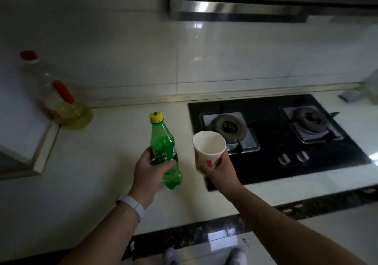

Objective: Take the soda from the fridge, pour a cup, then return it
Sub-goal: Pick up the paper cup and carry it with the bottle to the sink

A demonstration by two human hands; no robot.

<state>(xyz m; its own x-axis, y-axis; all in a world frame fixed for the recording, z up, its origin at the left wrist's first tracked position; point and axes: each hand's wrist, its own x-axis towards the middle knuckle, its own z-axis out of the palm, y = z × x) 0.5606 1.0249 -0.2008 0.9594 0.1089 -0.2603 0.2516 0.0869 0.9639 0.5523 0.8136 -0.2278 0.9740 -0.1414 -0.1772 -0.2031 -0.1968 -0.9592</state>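
Gripping the capped green soda bottle [165,152] above the counter [98,162], the left hand [148,171] has the right hand [218,171] at its three o'clock, grasping a white paper cup [208,148] beside the hob [286,138].

Oil jug [67,113] (red-capped) stands left of the gas hob [272,168].

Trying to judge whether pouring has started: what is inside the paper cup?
The paper cup, held by the right hand, shows only bare white inner wall, no liquid visible. Its near wall covers part of the bottom, so a small amount there cannot be ruled out.
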